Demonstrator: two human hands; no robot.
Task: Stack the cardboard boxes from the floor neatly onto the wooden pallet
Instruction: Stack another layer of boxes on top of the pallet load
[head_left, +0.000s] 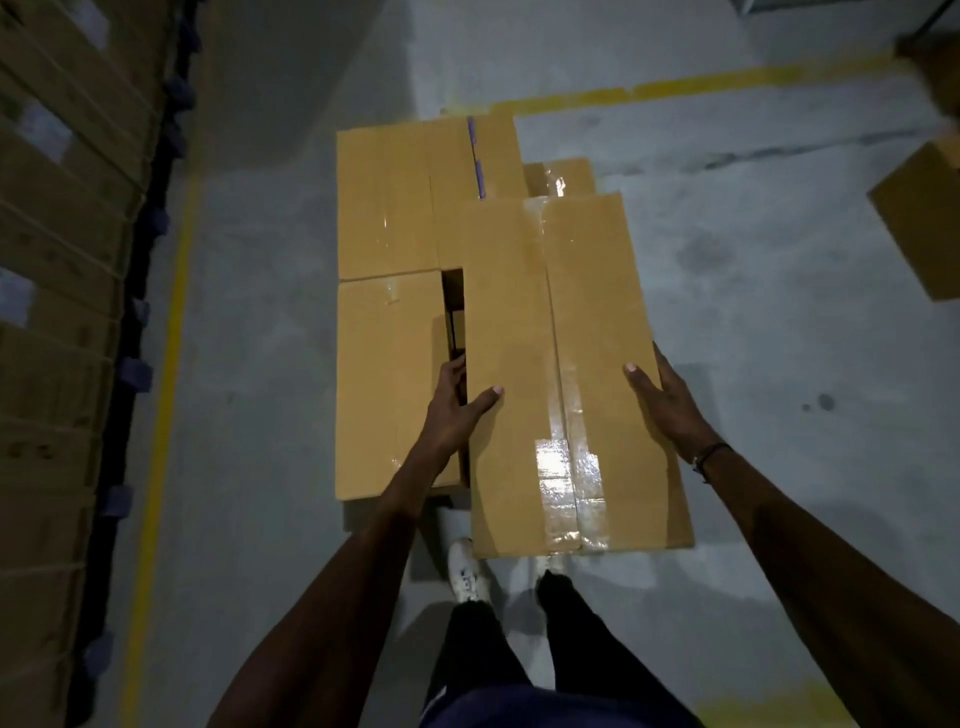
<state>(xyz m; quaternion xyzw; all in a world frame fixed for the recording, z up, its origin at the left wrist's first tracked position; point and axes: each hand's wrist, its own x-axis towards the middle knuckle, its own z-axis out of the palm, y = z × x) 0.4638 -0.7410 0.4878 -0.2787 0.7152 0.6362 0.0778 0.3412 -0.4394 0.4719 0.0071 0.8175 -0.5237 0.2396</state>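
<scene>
Cardboard box (566, 364) held up over the stack, beside the other boxes (384, 291).
Our left hand (457, 402) and right hand (662, 402) squeeze its two sides, thumbs on top, so we can set it down straight.

1. One long cardboard box (566, 364) was held, with tape along its top seam.
2. Two hands gripped it: the left hand (457, 410) on its left side and the right hand (667, 402) on its right side.
3. At least four stacked boxes lay beyond and beside it: a near-left box (387, 384), a far-left box (384, 202), a narrow box (496, 150) and a small taped box (563, 176).
4. Two more boxes stood at the right edge: one on the floor (922, 228), one blurred above (935, 67).
5. Two yellow floor lines (161, 415) showed.
6. Two white shoes (467, 569) were visible.
7. One wristband (709, 457) was worn.
</scene>
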